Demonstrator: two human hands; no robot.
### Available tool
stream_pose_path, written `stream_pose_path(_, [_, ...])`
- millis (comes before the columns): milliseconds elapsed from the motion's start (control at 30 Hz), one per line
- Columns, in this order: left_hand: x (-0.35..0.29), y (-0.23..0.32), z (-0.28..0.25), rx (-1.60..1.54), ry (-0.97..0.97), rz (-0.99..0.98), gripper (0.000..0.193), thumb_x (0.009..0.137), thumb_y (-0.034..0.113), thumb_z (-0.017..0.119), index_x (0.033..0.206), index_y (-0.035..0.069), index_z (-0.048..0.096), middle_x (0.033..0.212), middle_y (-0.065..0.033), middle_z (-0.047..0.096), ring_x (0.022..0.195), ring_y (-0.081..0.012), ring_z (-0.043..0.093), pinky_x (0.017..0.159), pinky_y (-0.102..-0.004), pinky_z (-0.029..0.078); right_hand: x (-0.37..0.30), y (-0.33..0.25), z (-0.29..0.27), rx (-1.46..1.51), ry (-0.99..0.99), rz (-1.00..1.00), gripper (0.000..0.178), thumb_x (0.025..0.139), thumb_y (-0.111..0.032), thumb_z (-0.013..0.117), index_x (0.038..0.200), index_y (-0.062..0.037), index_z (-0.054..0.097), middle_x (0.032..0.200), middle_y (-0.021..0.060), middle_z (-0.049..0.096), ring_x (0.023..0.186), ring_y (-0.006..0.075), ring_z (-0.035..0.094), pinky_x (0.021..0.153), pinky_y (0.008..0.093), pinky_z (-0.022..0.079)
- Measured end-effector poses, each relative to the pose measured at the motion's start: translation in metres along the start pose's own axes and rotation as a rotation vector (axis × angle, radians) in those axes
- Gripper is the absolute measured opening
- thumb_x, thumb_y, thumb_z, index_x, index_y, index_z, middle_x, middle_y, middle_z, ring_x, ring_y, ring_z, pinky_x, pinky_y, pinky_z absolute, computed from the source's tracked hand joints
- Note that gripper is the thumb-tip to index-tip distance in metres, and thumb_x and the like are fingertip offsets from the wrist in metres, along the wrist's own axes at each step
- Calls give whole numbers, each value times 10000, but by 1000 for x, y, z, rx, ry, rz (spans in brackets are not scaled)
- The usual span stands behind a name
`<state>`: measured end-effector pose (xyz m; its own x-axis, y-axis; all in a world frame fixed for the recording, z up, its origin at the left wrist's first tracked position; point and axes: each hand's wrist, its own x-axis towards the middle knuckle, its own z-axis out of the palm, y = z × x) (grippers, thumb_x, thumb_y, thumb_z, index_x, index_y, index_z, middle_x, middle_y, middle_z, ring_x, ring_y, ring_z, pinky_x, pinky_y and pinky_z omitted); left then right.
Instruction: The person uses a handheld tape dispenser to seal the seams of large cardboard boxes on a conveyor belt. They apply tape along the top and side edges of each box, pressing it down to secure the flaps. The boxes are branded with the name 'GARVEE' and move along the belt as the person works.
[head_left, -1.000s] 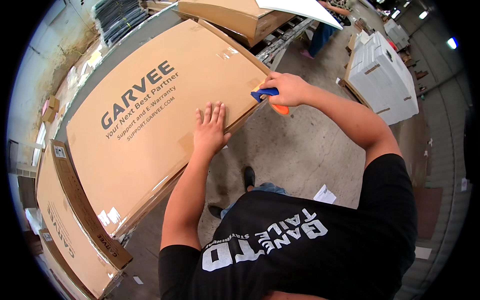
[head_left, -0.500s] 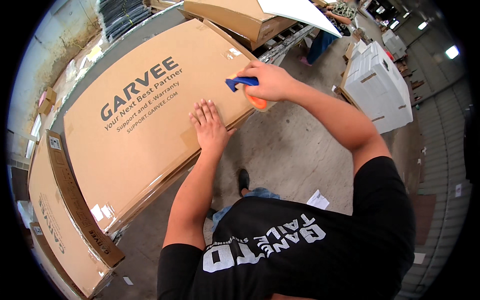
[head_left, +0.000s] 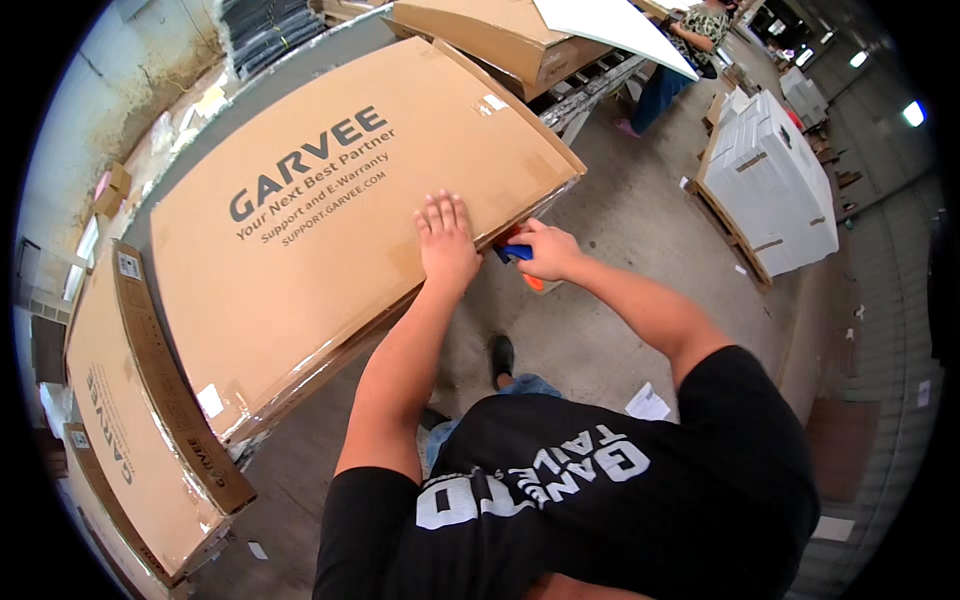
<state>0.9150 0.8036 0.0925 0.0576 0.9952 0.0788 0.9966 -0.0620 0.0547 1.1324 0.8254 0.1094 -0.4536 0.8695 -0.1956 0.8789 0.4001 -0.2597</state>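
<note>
A large, flat cardboard box (head_left: 330,270) with dark printing lies in front of me, clear tape running along its near edge. My left hand (head_left: 447,243) rests flat on its top by that edge, fingers stretched out. Just off the same edge, to the right, my right hand (head_left: 548,250) is closed around a blue and orange tape dispenser (head_left: 518,252). The dispenser is held low beside the box's side, partly covered by my fingers; whether it touches the cardboard I cannot tell.
More flat boxes (head_left: 140,420) stand at the left. Behind, an open carton (head_left: 500,50) and a white panel (head_left: 620,30) lie on a roller conveyor (head_left: 590,95). White wrapped stacks (head_left: 770,190) sit on a pallet at right. Another person (head_left: 690,40) stands at the far right.
My right hand has brought the tape dispenser from above the box's right end down to its near side. My left hand stays flat on the top. The view has shifted slightly.
</note>
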Motion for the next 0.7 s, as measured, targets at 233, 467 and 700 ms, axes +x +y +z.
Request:
stream_pose_path(233, [-31,-103,-34,87,-142,212,1157,777,525,826,1641,61,212,1712,-147,228,1597,-334,180,1276,-565,174,0,18,75,-783,-214,-171,211,793,-314,746,988,-274,817,1205,71,647,1118,345,627,924,463,552])
stream_pose_path(467, [-118,-169,-53,64,-152,60,1159,786,497,816,1660,95,169,1730,-131,187,1597,-372,152,1265,-609,158,-74,-81,4,41,-214,-102,503,779,-404,678,1258,-271,754,1175,134,637,1055,362,676,921,456,559])
stream_pose_path(700, [-139,-160,-47,71,-91,6,1071,821,487,796,1652,119,231,1716,-139,232,1581,-392,200,1253,-631,165,0,-185,-126,75,177,-309,453,800,-340,661,1231,-230,747,1145,119,661,991,341,691,873,451,560])
